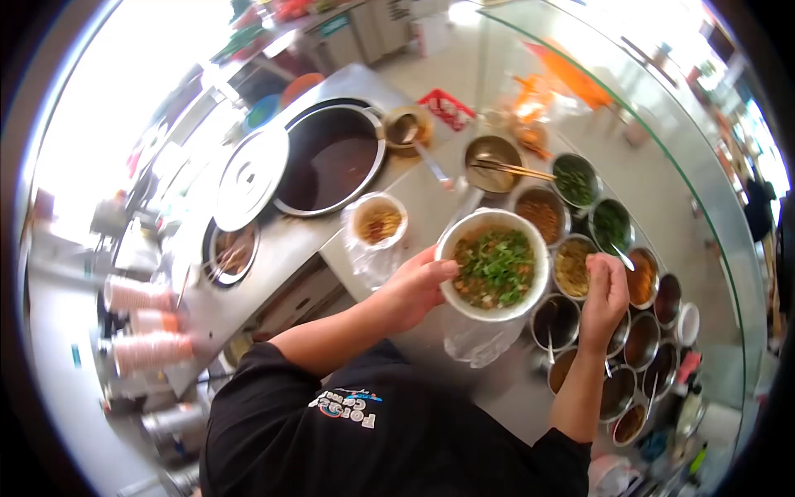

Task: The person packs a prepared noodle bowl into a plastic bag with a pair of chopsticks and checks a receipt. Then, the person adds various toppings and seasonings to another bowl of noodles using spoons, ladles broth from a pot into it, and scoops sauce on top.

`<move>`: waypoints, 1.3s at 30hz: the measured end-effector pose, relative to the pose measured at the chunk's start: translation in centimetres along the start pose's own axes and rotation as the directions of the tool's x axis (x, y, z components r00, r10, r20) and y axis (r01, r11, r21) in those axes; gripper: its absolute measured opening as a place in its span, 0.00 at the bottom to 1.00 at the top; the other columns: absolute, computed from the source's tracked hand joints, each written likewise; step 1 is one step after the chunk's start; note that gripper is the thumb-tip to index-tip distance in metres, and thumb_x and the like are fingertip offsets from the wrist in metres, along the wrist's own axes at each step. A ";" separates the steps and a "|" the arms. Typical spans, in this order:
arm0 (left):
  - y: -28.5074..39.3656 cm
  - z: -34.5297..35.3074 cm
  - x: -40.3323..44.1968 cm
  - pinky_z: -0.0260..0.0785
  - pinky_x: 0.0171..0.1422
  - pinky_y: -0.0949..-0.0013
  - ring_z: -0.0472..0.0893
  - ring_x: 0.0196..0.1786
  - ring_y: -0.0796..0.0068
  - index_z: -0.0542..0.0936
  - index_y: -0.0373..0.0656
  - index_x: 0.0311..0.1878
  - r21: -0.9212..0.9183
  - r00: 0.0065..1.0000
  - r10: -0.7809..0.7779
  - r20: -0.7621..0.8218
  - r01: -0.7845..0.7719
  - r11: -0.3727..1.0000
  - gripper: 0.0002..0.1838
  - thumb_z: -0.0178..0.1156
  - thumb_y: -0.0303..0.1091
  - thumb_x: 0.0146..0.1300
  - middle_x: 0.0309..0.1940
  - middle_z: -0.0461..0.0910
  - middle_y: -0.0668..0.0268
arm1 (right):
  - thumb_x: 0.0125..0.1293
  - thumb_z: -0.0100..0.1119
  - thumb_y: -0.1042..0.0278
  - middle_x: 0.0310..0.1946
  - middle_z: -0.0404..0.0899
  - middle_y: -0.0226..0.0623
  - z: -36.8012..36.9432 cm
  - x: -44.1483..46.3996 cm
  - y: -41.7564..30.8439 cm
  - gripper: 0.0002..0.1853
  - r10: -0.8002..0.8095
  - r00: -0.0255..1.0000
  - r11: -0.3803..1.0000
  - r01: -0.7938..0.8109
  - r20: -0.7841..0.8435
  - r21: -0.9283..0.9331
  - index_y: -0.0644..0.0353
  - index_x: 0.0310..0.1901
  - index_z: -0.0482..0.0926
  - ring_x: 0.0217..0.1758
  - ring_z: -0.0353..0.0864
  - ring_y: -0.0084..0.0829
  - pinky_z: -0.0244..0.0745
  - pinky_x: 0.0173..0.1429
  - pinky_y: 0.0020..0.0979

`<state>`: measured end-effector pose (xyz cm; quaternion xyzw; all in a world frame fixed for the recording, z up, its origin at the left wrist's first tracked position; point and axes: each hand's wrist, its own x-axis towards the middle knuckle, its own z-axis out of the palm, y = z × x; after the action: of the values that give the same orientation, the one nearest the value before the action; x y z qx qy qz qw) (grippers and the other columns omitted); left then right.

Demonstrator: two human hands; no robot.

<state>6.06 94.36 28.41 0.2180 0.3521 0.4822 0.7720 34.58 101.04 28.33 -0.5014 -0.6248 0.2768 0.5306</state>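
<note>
My left hand (410, 290) grips the left rim of a white paper bowl (448, 286), thumb over the edge. Chopped green herbs (497, 265) cover the food in the bowl. A clear plastic bag (476, 340) hangs beneath it. To the bowl's right, my right hand (607, 290) is closed, fingers curled, above the metal condiment pots; what it holds, if anything, cannot be made out. Close to it are a pot of pale yellowish topping (571, 265) and a pot of chopped greens (611, 222) with a spoon (623, 257) in it.
A second bowl (379, 222) stands in a plastic bag on the counter. Behind it are a large pot of dark broth (331, 166), its lid (252, 178), a ladle (426, 157) and a metal bowl with chopsticks (513, 170). Stacked cups (149, 352) stand left; a glass screen (696, 199) borders the right.
</note>
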 end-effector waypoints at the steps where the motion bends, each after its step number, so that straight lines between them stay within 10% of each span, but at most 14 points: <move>1: 0.3 -0.8 -2.3 0.65 0.69 0.61 0.72 0.64 0.68 0.60 0.44 0.72 -0.034 0.999 0.027 -0.047 -0.028 0.999 0.39 0.63 0.46 0.61 0.64 0.70 0.63 | 0.72 0.54 0.72 0.37 0.79 0.34 1.9 1.0 -0.6 0.06 -0.083 0.995 0.996 0.084 0.050 -0.014 0.66 0.40 0.77 0.40 0.76 0.22 0.72 0.45 0.23; 9: 2.3 -17.1 -17.2 0.71 0.62 0.62 0.78 0.57 0.68 0.67 0.39 0.65 -0.042 0.788 0.285 -0.545 -0.365 0.930 0.30 0.60 0.41 0.62 0.57 0.76 0.60 | 0.70 0.57 0.54 0.43 0.81 0.41 18.0 8.0 -5.6 0.21 -0.128 0.885 0.889 0.303 0.448 -0.344 0.69 0.48 0.77 0.41 0.80 0.31 0.75 0.47 0.28; 12: 2.3 -28.4 -18.5 0.73 0.55 0.68 0.79 0.52 0.72 0.69 0.39 0.63 0.016 0.685 0.259 -0.681 -0.339 0.941 0.27 0.59 0.38 0.63 0.53 0.78 0.63 | 0.68 0.58 0.51 0.39 0.80 0.39 23.6 10.7 -5.9 0.21 0.230 0.739 0.842 0.175 0.633 -0.510 0.67 0.42 0.77 0.37 0.80 0.28 0.76 0.40 0.29; 14: 3.1 -33.4 -18.2 0.72 0.50 0.72 0.79 0.49 0.77 0.69 0.39 0.63 0.064 0.620 0.286 -0.730 -0.356 0.932 0.25 0.58 0.37 0.63 0.50 0.78 0.65 | 0.67 0.57 0.57 0.29 0.78 0.34 26.3 11.4 -5.6 0.15 0.611 0.470 0.791 -0.342 0.637 -0.508 0.64 0.36 0.76 0.27 0.77 0.22 0.72 0.27 0.27; 17: 3.1 -41.3 -17.4 0.74 0.53 0.65 0.79 0.50 0.71 0.70 0.39 0.60 0.076 0.587 0.255 -0.769 -0.312 0.947 0.24 0.58 0.38 0.64 0.51 0.78 0.64 | 0.67 0.53 0.61 0.24 0.74 0.29 28.1 11.2 -3.3 0.11 0.689 0.417 0.722 -0.466 0.593 -0.511 0.60 0.36 0.76 0.20 0.71 0.17 0.62 0.18 0.22; 23: 5.0 -47.2 -16.1 0.73 0.48 0.68 0.79 0.45 0.71 0.71 0.40 0.58 -0.175 0.603 0.132 -0.786 -0.423 0.889 0.21 0.59 0.34 0.63 0.48 0.78 0.64 | 0.68 0.51 0.67 0.28 0.74 0.28 28.2 2.6 -8.5 0.14 0.590 0.683 0.807 -0.476 0.431 -0.350 0.64 0.51 0.74 0.13 0.64 0.14 0.57 0.13 0.16; 29: 7.9 -45.9 -16.8 0.71 0.35 0.74 0.79 0.35 0.78 0.77 0.41 0.49 -0.115 0.557 0.086 -0.826 -0.316 0.942 0.13 0.62 0.31 0.63 0.38 0.80 0.69 | 0.66 0.54 0.73 0.28 0.72 0.29 33.9 -1.0 -11.5 0.24 0.616 0.539 0.730 -0.665 0.574 -0.159 0.69 0.62 0.65 0.14 0.63 0.12 0.54 0.14 0.16; 34: 7.5 -47.6 -18.0 0.72 0.33 0.71 0.79 0.31 0.76 0.75 0.44 0.49 -0.451 0.666 -0.211 -0.716 -0.211 0.867 0.17 0.68 0.37 0.61 0.32 0.79 0.70 | 0.66 0.53 0.74 0.34 0.80 0.38 40.2 -3.4 -7.3 0.25 0.528 0.516 0.821 -0.513 0.674 -0.250 0.65 0.65 0.65 0.20 0.74 0.24 0.67 0.23 0.24; 36: 7.4 -48.1 -18.8 0.73 0.34 0.70 0.79 0.30 0.76 0.75 0.44 0.46 -0.416 0.671 -0.151 -0.726 -0.253 0.873 0.14 0.67 0.36 0.61 0.31 0.78 0.71 | 0.65 0.53 0.74 0.40 0.82 0.49 41.7 -4.0 -5.7 0.26 0.022 0.689 0.872 0.341 0.725 -0.351 0.64 0.65 0.67 0.37 0.83 0.42 0.75 0.42 0.36; 39: 7.7 -47.4 -19.2 0.75 0.40 0.67 0.79 0.33 0.74 0.73 0.44 0.40 -0.359 0.644 -0.069 -0.762 -0.333 0.872 0.09 0.65 0.32 0.63 0.32 0.77 0.70 | 0.63 0.53 0.72 0.45 0.80 0.54 43.3 -4.4 -7.3 0.26 0.263 0.649 0.821 0.238 0.714 -0.520 0.63 0.64 0.69 0.51 0.79 0.51 0.72 0.56 0.42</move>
<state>-39.66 80.37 8.87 -0.1697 0.4954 0.6552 0.5445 -8.90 102.55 20.78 -0.4774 -0.8371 0.2641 0.0410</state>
